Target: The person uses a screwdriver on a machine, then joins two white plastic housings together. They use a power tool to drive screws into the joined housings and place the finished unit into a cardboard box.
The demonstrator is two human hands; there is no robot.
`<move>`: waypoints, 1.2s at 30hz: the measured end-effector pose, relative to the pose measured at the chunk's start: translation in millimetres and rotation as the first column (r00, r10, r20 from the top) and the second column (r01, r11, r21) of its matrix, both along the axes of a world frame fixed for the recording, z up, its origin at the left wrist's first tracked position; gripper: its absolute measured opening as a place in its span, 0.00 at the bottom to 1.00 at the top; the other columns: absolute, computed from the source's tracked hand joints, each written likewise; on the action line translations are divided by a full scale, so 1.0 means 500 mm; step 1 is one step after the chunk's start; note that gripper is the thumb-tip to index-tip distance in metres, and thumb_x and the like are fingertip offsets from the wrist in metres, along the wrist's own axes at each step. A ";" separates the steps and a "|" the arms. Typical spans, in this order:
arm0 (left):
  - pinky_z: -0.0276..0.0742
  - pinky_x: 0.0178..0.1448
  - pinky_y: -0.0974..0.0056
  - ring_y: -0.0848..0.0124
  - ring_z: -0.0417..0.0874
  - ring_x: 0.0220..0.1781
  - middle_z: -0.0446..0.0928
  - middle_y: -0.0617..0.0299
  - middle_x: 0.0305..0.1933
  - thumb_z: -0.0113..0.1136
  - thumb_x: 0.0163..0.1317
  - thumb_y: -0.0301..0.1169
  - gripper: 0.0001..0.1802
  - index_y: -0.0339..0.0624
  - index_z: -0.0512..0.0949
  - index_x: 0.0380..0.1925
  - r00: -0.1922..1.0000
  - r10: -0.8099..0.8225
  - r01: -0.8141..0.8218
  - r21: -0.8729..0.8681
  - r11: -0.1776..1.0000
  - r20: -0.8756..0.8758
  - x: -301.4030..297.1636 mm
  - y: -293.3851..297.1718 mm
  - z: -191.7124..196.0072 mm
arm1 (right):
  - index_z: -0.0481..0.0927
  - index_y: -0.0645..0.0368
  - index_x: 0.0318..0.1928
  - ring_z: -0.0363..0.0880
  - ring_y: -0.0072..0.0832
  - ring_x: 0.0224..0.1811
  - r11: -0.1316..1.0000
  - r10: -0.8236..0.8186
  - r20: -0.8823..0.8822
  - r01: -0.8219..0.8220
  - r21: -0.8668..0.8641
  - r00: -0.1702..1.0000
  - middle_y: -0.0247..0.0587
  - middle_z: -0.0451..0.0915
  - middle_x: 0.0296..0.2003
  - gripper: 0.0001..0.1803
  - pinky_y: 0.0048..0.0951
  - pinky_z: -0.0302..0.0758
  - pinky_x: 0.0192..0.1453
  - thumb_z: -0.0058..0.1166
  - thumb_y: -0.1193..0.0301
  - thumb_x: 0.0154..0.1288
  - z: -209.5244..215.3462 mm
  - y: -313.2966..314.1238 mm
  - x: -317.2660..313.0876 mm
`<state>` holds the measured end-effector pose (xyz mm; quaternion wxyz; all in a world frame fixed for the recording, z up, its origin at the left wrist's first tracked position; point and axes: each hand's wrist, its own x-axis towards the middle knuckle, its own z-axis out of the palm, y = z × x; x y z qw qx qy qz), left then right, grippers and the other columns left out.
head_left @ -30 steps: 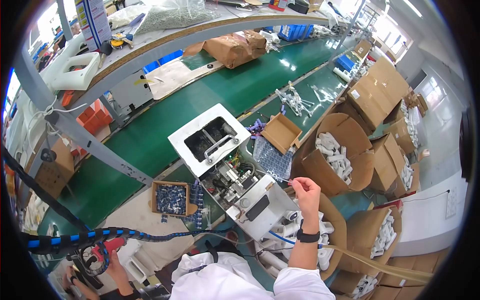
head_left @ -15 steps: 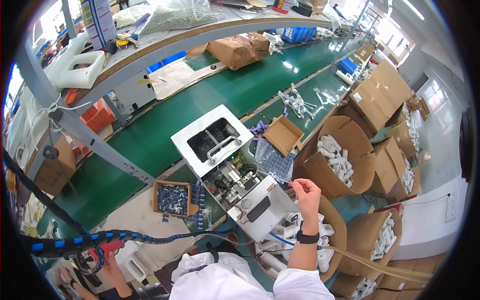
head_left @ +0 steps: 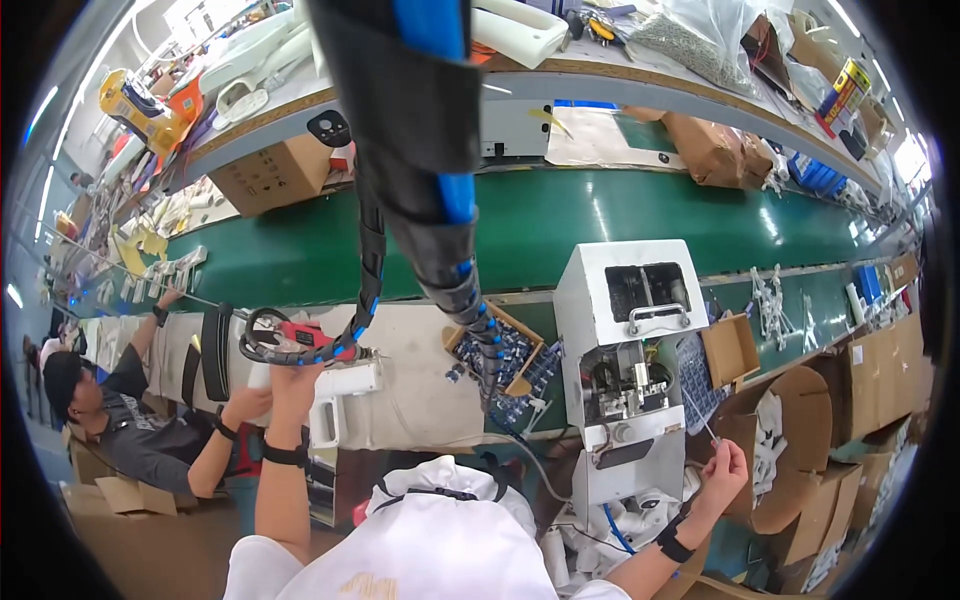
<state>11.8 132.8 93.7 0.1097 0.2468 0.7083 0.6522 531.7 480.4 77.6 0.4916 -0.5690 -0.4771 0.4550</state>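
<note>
My right hand (head_left: pixel 722 476) is closed in a pinch on a thin pale stick (head_left: pixel 701 416), to the right of a white box-shaped machine (head_left: pixel 620 465). The machine's exposed metal mechanism (head_left: pixel 630 385) sits below a windowed cover with a handle. On the left, my left hand (head_left: pixel 292 388) is raised with its fingers closed at a red tool (head_left: pixel 318 338); its grip is partly hidden. Black-and-blue wrapped cables (head_left: pixel 415 170) run down across the view. A white handled part (head_left: pixel 340 395) lies beside the left hand.
A co-worker (head_left: pixel 140 420) sits at the left, one hand near mine. A carton of small dark blue parts (head_left: pixel 520 380) stands left of the machine. Behind runs a green conveyor (head_left: pixel 500 235). An open carton (head_left: pixel 735 345) and a large box of white parts (head_left: pixel 800 400) are right.
The view has swung left, so the machine now appears farther right and the co-worker shows. My left hand is in fuller view at the red tool. My right hand keeps its pinch.
</note>
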 end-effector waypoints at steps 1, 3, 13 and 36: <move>0.75 0.56 0.68 0.73 0.77 0.54 0.76 0.62 0.55 0.61 0.58 0.16 0.27 0.40 0.71 0.59 1.000 -0.001 0.001 0.002 1.000 0.001 0.000 -0.003 -0.006 | 0.80 0.63 0.41 0.62 0.10 0.19 1.000 -0.001 0.001 0.001 0.002 1.000 0.35 0.81 0.33 0.07 0.13 0.55 0.19 0.55 0.72 0.67 0.001 -0.002 0.000; 0.75 0.55 0.67 0.72 0.76 0.56 0.75 0.61 0.56 0.61 0.57 0.15 0.28 0.39 0.70 0.59 0.999 0.023 -0.023 -0.014 1.000 0.044 -0.005 -0.019 -0.016 | 0.80 0.63 0.41 0.62 0.10 0.19 1.000 0.009 -0.004 -0.009 -0.006 1.000 0.34 0.81 0.32 0.07 0.13 0.56 0.20 0.55 0.72 0.67 0.003 -0.011 -0.003; 0.78 0.57 0.66 0.71 0.75 0.58 0.70 0.60 0.61 0.61 0.58 0.16 0.31 0.38 0.66 0.62 1.000 -0.013 0.012 -0.028 1.000 0.000 -0.001 -0.003 0.001 | 0.79 0.63 0.38 0.64 0.12 0.19 0.999 0.040 -0.156 -0.043 -0.020 0.987 0.32 0.77 0.27 0.06 0.15 0.58 0.21 0.54 0.72 0.67 0.028 -0.064 -0.020; 0.76 0.49 0.66 0.71 0.80 0.45 0.80 0.58 0.46 0.71 0.46 0.16 0.25 0.36 0.76 0.47 0.930 0.081 -0.142 -0.147 0.979 -0.358 0.024 -0.115 -0.067 | 0.83 0.57 0.34 0.82 0.39 0.24 0.610 0.544 0.656 -0.783 0.120 0.524 0.44 0.81 0.23 0.08 0.33 0.77 0.26 0.61 0.66 0.61 0.003 -0.401 -0.410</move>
